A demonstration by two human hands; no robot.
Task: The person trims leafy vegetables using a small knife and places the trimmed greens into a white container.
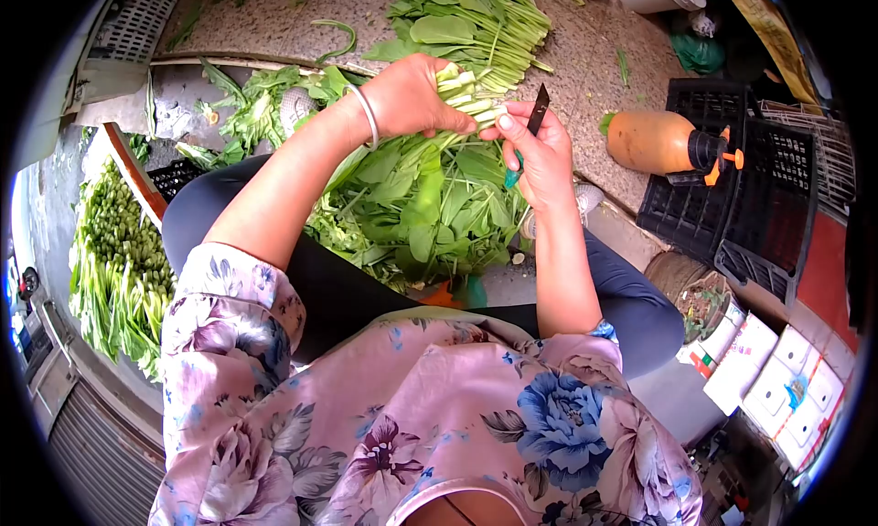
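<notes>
My left hand (409, 98) is closed around a bunch of leafy green stems (460, 89), cut ends turned to the right. At those ends, the thumb and fingertips of my right hand (546, 155) pinch the stems. That same hand also grips a small knife (539, 111), its dark blade pointing up and its green handle showing below the fingers. Beneath both hands lies a large heap of loose leafy greens (439, 201), between my legs. Just beyond, more greens (466, 27) are laid out with their stems side by side on the speckled stone slab (585, 59).
An orange spray bottle (649, 142) lies on its side at the right, against black plastic crates (764, 192). White boxes (794, 389) stand lower right. Densely stacked greens (119, 242) are at the left beside a wooden edge (133, 174). Scattered leaves (261, 110) lie near my foot.
</notes>
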